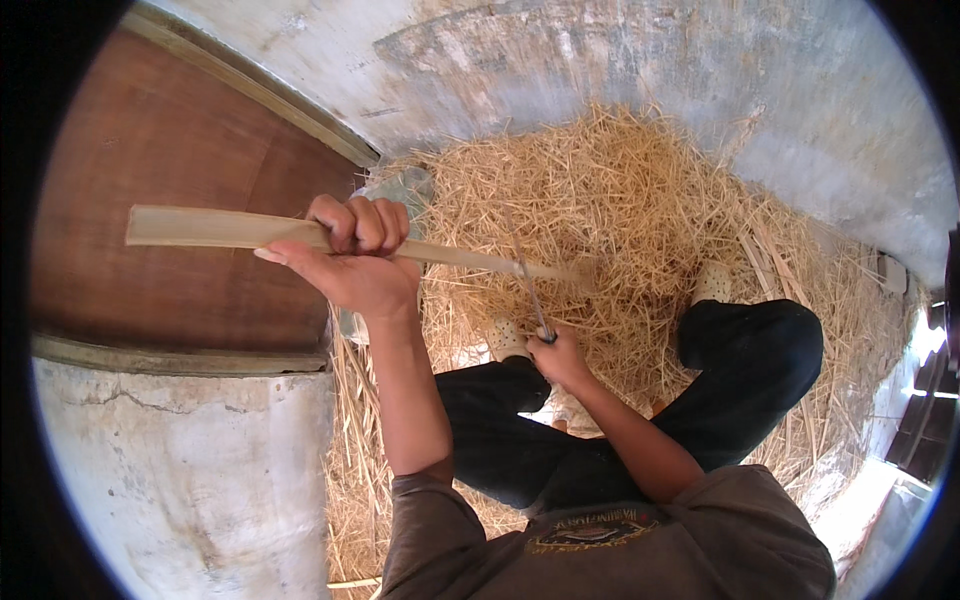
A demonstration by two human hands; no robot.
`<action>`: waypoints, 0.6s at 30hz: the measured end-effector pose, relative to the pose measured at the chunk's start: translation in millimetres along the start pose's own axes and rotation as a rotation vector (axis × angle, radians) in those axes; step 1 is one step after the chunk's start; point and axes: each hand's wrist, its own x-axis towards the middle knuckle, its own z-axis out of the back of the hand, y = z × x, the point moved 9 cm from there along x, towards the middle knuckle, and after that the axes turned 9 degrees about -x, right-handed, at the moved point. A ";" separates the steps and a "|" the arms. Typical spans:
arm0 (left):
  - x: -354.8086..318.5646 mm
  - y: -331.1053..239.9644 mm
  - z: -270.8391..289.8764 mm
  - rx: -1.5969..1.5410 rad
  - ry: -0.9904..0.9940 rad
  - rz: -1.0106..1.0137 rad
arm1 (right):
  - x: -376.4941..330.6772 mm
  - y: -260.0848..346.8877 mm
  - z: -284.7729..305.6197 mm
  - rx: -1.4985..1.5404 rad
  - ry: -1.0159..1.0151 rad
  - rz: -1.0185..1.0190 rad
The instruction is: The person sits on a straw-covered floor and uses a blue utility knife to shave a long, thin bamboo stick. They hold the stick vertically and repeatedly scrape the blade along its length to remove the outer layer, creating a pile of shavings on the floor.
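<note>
My left hand [365,255] is wrapped round a long, flat, pale strip that looks like split bamboo [200,227]. One end of the strip points out to the left; the rest runs right, over the heap of shavings. In my right hand [562,358] is a knife [531,283], gripped by its dark handle. Its long thin blade points up and away, crossing the strip right of my left hand. Whether the edge bites into the strip I cannot tell. The strip's far right end is blurred against the shavings.
A big heap of straw-coloured shavings [620,190] covers the floor around my feet, against a worn whitish wall [600,60]. A brown wooden panel [180,190] stands at the left. Longer loose strips [768,262] lie on the right. Pale perforated shoes [712,283] rest in the heap.
</note>
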 end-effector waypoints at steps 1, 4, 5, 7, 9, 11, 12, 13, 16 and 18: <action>3.0 -5.5 0.7 -0.019 -0.018 -0.019 | 3.2 8.6 2.8 -0.014 -0.008 0.083; -1.1 -7.3 10.2 -0.036 -0.051 0.002 | -37.5 87.1 16.1 -0.195 -0.041 0.328; -0.1 -2.8 0.8 -0.035 -0.023 0.009 | -52.2 103.1 9.7 -0.183 -0.036 0.419; -3.6 -1.7 -10.1 -0.019 -0.010 0.009 | -27.9 55.7 3.2 -0.221 -0.237 0.323; -6.1 2.0 -17.3 -0.017 -0.012 0.000 | 10.8 -23.4 10.8 -0.079 -0.129 0.034; -6.7 3.1 -20.3 -0.019 -0.034 -0.026 | 2.9 -42.7 27.1 -0.020 -0.073 -0.033; -2.7 5.7 -19.7 0.002 -0.049 -0.047 | -2.6 -49.3 28.8 0.005 -0.044 -0.077; 1.5 7.6 -20.1 0.023 -0.064 -0.068 | -3.0 -43.2 26.4 0.019 -0.031 -0.018; 0.5 5.4 -23.8 0.035 -0.221 -0.144 | -27.4 53.1 21.8 0.043 -0.001 0.154; -3.9 2.4 -18.4 0.058 -0.320 -0.196 | -36.7 79.7 13.8 0.021 0.006 0.224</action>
